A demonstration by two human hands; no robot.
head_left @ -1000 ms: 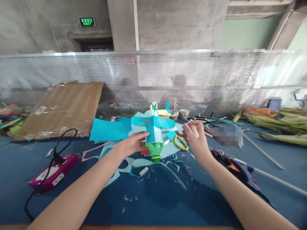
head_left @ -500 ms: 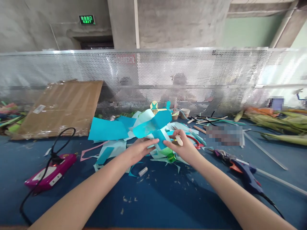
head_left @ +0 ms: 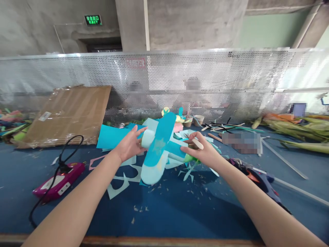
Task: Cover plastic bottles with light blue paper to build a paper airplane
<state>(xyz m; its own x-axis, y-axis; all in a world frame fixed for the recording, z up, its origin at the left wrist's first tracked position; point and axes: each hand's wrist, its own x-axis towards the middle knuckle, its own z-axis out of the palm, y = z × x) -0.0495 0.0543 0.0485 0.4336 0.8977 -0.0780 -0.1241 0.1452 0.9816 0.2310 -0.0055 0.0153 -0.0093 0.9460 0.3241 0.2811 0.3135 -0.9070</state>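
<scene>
A toy plane [head_left: 160,137] wrapped in blue and pale blue paper is held over the table, its long rounded wing slanting towards me. My right hand [head_left: 203,147] grips the narrow rear of its body between thumb and fingers. A pale wooden stick [head_left: 197,143] is also tucked in that hand. At the pale round nose, my left hand [head_left: 131,144] has its fingers spread; the fingertips are beside the nose, and I cannot tell whether they press on it. Cut pale blue paper scraps [head_left: 119,185] lie below the plane. Part of the body is hidden behind the wing.
A magenta power strip [head_left: 60,181] with a black cord lies left. Right of my right hand is a dark blue glue gun [head_left: 259,181]. Cardboard [head_left: 66,116] leans at the back left, before a perforated metal screen [head_left: 164,75]. Paper cups [head_left: 199,119], sticks and husks lie farther back.
The plane has turned, so its wing now points down towards me and its pale end shows. My left hand has moved left and spread its fingers; the right shifted slightly right.
</scene>
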